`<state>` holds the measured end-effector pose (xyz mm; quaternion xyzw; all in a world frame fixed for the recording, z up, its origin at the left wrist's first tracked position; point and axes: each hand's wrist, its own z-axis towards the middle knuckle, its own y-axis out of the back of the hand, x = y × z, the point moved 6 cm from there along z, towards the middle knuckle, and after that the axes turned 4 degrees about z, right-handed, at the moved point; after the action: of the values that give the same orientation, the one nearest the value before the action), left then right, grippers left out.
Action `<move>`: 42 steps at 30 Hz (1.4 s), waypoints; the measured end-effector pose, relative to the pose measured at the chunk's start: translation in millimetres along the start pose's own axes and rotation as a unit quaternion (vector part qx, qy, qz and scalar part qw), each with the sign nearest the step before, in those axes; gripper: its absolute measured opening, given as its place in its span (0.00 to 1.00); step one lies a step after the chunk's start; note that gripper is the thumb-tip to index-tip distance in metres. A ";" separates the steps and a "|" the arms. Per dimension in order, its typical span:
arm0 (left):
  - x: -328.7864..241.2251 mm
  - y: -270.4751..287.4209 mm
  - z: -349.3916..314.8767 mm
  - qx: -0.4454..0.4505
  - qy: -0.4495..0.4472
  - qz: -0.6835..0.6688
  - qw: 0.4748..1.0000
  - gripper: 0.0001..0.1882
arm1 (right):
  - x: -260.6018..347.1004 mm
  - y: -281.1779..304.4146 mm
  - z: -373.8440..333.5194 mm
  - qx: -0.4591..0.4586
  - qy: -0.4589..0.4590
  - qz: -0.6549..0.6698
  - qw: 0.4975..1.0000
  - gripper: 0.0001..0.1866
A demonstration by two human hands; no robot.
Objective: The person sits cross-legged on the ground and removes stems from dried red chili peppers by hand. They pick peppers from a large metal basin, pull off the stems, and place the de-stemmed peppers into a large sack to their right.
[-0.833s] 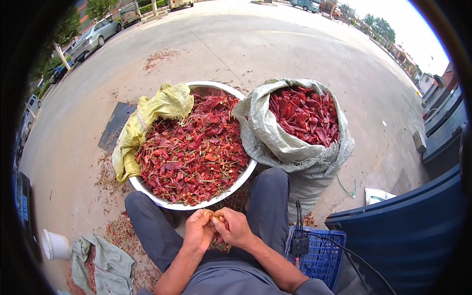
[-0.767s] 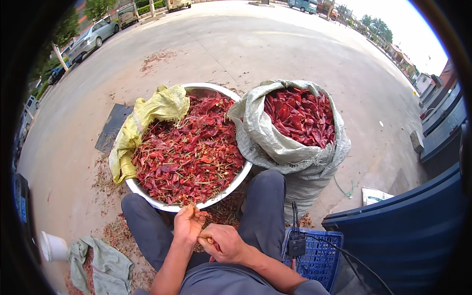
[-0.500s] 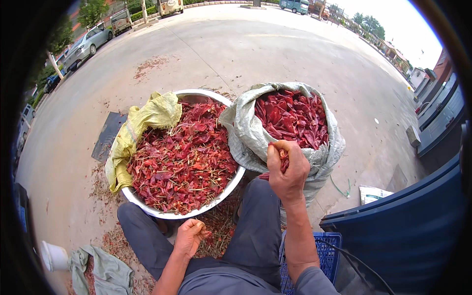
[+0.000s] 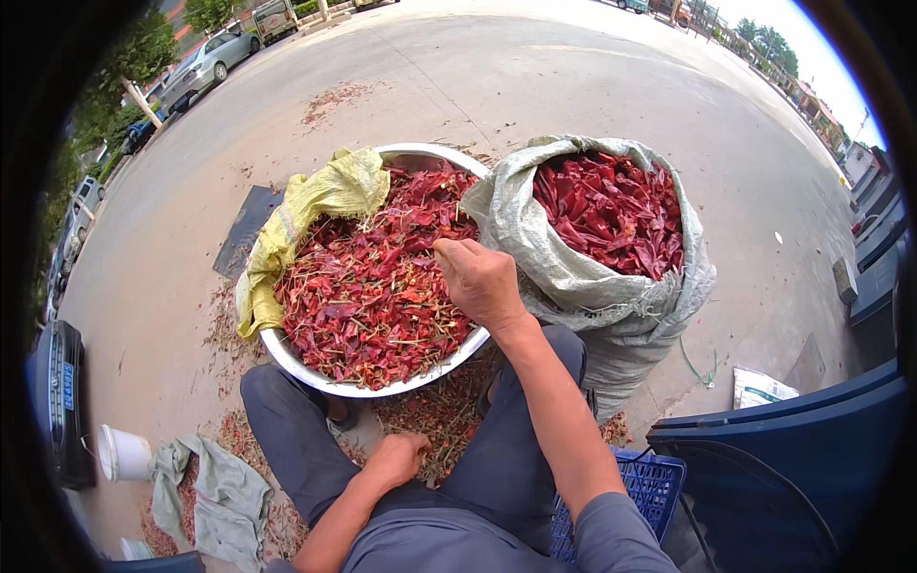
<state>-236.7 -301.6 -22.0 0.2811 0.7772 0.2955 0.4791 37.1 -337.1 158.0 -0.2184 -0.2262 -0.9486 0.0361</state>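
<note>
A wide metal basin (image 4: pixel 387 390) in front of my knees is heaped with dried red chilli pieces (image 4: pixel 373 296) mixed with pale stems. A yellow woven cloth (image 4: pixel 287 229) drapes over its left rim. To its right a whitish woven sack (image 4: pixel 583 272) stands with its mouth rolled back, full of larger dried red chillies (image 4: pixel 616 210). My right hand (image 4: pixel 482 285) is over the basin's right side, its fingers pinched together beside the chilli pieces; what they hold is hidden. Low between my thighs, my left hand (image 4: pixel 396 458) is closed, its contents out of sight.
Stems and scraps (image 4: pixel 430 420) litter the ground beneath the basin. A blue plastic crate (image 4: pixel 650 487) is by my right hip, near a dark blue panel (image 4: pixel 783 439). At the left lie a white bucket (image 4: pixel 124 454) and a grey-green cloth sack (image 4: pixel 224 497). Cars (image 4: pixel 205 67) are parked far left.
My right hand has moved left from the front of the sack to over the basin; the chilli bits seen in it earlier no longer show. My left hand has turned and sits slightly farther right.
</note>
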 end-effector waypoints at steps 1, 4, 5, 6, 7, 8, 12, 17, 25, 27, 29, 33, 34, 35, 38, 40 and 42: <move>0.7 -4.4 -3.8 -0.006 -0.019 0.060 0.998 0.15 | -10.9 -16.1 -7.8 0.010 -0.002 0.031 0.999 0.05; -4.8 3.7 -13.3 0.012 0.031 0.009 0.999 0.14 | -39.3 -30.6 -17.1 0.039 -0.061 0.010 0.997 0.05; -9.4 10.9 -15.5 -0.012 0.037 0.016 0.999 0.14 | -37.9 -24.9 -12.5 0.021 -0.071 0.020 0.997 0.05; -18.5 19.3 -15.5 -0.034 0.038 0.021 0.998 0.14 | -42.5 -20.5 -13.3 0.010 -0.094 0.026 0.995 0.05; -25.0 25.4 -15.0 -0.055 0.038 0.026 0.997 0.14 | -46.9 -15.9 -14.2 -0.001 -0.118 0.030 0.993 0.06; -24.3 27.0 -12.9 -0.067 0.039 0.038 0.996 0.12 | -51.0 -11.6 -14.8 -0.008 -0.146 0.029 0.989 0.06; -32.5 53.2 12.9 -0.155 -0.046 0.017 0.987 0.09 | -66.7 -0.8 -14.6 -0.045 -0.229 0.054 0.971 0.07; -45.3 130.8 80.8 -0.362 -0.070 0.058 0.928 0.11 | -72.6 1.3 -18.4 -0.059 -0.254 0.069 0.963 0.07; -22.0 157.0 144.3 -0.350 -0.089 0.226 0.904 0.14 | -71.4 -4.4 -27.3 0.008 -0.248 0.034 0.968 0.07; -4.4 169.5 137.3 -0.391 -0.108 0.138 0.903 0.13 | -69.6 0.0 -32.0 0.019 -0.257 0.022 0.966 0.07; 17.1 175.1 125.4 -0.441 -0.074 0.049 0.893 0.12 | -63.7 1.9 -38.4 0.038 -0.251 0.001 0.967 0.07; 36.4 193.2 98.3 -0.464 0.015 -0.001 0.886 0.13 | -43.5 -2.9 -46.4 0.072 -0.224 -0.017 0.972 0.07; 30.9 200.1 89.7 -0.495 0.006 0.034 0.868 0.14 | -35.8 -6.1 -47.5 0.077 -0.209 -0.015 0.975 0.07; 32.8 204.2 86.6 -0.487 0.030 0.042 0.872 0.14 | -26.9 -7.8 -48.5 0.081 -0.195 -0.013 0.977 0.07; 48.0 214.0 80.6 -0.458 0.075 -0.048 0.884 0.13 | 3.8 -20.5 -61.8 0.082 -0.187 0.032 0.978 0.06; 49.5 216.2 77.0 -0.461 0.052 -0.107 0.880 0.13 | 11.1 -31.0 -89.0 0.080 -0.196 0.052 0.976 0.06; 54.7 211.6 76.7 -0.454 0.051 -0.112 0.882 0.14 | 19.4 -41.9 -115.6 0.100 -0.227 0.049 0.968 0.07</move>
<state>-155.3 -106.5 72.5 -0.0720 0.6079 0.5742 0.5436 -33.4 -350.4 56.2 -0.4340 -0.3110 -0.8440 0.0514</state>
